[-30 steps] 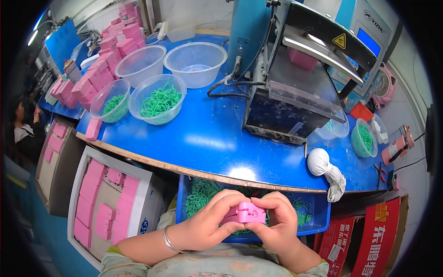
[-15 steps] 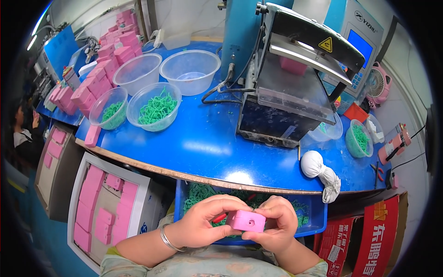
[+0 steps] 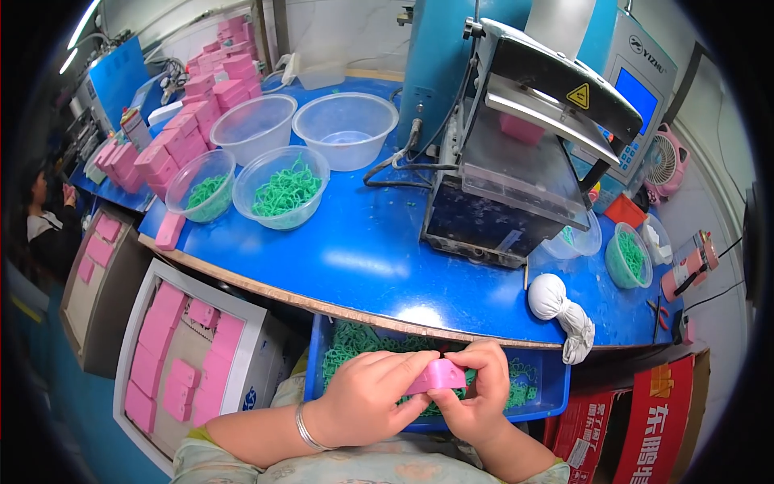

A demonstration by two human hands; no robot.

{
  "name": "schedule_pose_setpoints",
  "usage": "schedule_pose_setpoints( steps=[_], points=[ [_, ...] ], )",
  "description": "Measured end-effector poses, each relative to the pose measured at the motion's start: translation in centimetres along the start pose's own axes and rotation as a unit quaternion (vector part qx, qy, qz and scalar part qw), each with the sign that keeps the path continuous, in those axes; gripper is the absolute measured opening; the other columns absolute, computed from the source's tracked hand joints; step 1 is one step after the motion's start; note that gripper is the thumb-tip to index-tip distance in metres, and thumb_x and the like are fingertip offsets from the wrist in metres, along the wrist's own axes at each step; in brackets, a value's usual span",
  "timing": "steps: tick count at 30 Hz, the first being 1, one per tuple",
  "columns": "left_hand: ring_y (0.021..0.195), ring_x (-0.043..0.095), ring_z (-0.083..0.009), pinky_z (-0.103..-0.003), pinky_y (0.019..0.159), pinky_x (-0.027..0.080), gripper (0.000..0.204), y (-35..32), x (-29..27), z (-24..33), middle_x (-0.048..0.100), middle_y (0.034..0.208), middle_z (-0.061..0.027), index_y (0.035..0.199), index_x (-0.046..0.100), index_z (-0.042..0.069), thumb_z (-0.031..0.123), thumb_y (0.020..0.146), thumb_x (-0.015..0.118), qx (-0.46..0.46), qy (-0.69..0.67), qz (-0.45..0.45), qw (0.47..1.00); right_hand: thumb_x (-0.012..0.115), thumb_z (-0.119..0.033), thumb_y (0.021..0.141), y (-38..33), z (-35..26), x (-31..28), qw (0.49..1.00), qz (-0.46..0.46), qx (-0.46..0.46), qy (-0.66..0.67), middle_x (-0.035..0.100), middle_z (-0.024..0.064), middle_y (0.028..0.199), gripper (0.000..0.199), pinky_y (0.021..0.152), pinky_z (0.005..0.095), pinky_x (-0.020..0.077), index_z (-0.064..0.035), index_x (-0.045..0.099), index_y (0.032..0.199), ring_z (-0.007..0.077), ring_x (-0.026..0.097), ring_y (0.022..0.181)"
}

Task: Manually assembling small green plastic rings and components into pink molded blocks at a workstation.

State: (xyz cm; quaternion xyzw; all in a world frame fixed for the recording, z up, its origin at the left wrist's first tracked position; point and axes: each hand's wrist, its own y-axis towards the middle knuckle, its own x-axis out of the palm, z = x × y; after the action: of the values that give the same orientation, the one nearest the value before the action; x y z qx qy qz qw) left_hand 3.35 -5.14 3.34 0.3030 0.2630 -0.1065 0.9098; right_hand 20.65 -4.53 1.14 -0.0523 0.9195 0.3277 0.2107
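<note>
A worker's left hand (image 3: 367,395) and right hand (image 3: 476,395) meet low in the frame, both closed around a small pink plastic piece (image 3: 439,376), fingers curled onto it from either side, a silver bangle (image 3: 305,427) on the left wrist. The piece is held just above a blue bin (image 3: 556,395) of green plastic parts (image 3: 355,343) that sits under the near edge of the curved blue workbench (image 3: 363,258).

On the bench, two clear bowls hold more green parts (image 3: 282,189), with two empty clear bowls (image 3: 345,129) behind them. Stacks of pink boxes (image 3: 201,89) line the far left side. A blue-and-black press machine (image 3: 524,153) with a yellow warning label stands right of centre, cables trailing from its base, and a pink piece rests inside it. A tied white cloth bundle (image 3: 556,302) lies near the bench's front edge, a small green-filled cup (image 3: 629,256) beside it.

Left of the worker, a white tray (image 3: 129,355) carries rows of pink pieces. Red cartons (image 3: 661,419) stand at lower right, and a small pink fan (image 3: 665,161) sits by the wall. Another person (image 3: 44,230) is seated at far left.
</note>
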Motion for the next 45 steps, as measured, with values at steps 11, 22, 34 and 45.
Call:
schedule_pose_setpoints(
  steps=[11, 22, 34, 45],
  points=[
    [0.087, 0.05, -0.0302, -0.042, 0.075, 0.043, 0.051, 3.5, -4.0, -3.1, 0.047, 0.087, -0.0099, 0.104, 0.059, 0.003, 0.004, 0.054, 0.069, 0.123, 0.335, 0.189, 0.915, 0.062, -0.04, 0.08, 4.3, 1.3, -2.7, 0.924, 0.043, 0.145, 0.351, 0.042, 0.0166, 0.122, 0.074, 0.088, 0.039, 0.0422, 0.0034, 0.029, 0.13, 0.0286, 0.048, 0.109],
    [0.098, 0.047, -0.033, -0.039, 0.086, 0.041, 0.075, 4.4, -6.2, -3.5, 0.047, 0.114, -0.0167, 0.122, 0.044, 0.002, 0.02, 0.057, 0.078, 0.013, 0.221, -0.176, 0.959, 0.038, -0.031, 0.092, 10.9, 1.7, -9.0, 0.782, -0.068, 0.276, 0.554, 0.064, 0.0196, 0.081, 0.043, 0.061, 0.031, 0.0516, 0.0059, 0.058, 0.101, 0.0256, 0.064, 0.067],
    [0.116, 0.04, -0.0335, -0.041, 0.097, 0.034, 0.094, 6.6, -6.1, 2.1, 0.036, 0.127, -0.0202, 0.133, 0.026, -0.001, 0.021, 0.06, 0.081, 0.099, 0.053, -0.046, 0.993, 0.046, -0.01, 0.086, 2.4, -3.1, -8.4, 0.632, -0.242, 0.428, 0.6, 0.054, 0.0353, 0.104, 0.069, 0.056, 0.0335, 0.0545, 0.0028, 0.003, 0.138, 0.0314, 0.065, 0.066],
    [0.116, 0.041, -0.0342, -0.051, 0.1, 0.025, 0.073, 4.9, -4.5, -4.7, 0.043, 0.123, -0.0159, 0.122, 0.035, 0.008, 0.022, 0.064, 0.077, 0.007, 0.131, 0.008, 0.991, 0.046, -0.007, 0.086, -1.2, -1.7, -7.0, 0.563, -0.292, 0.449, 0.629, 0.055, 0.0328, 0.107, 0.072, 0.061, 0.0358, 0.0532, -0.0057, 0.0, 0.141, 0.0307, 0.065, 0.067]
  ],
)
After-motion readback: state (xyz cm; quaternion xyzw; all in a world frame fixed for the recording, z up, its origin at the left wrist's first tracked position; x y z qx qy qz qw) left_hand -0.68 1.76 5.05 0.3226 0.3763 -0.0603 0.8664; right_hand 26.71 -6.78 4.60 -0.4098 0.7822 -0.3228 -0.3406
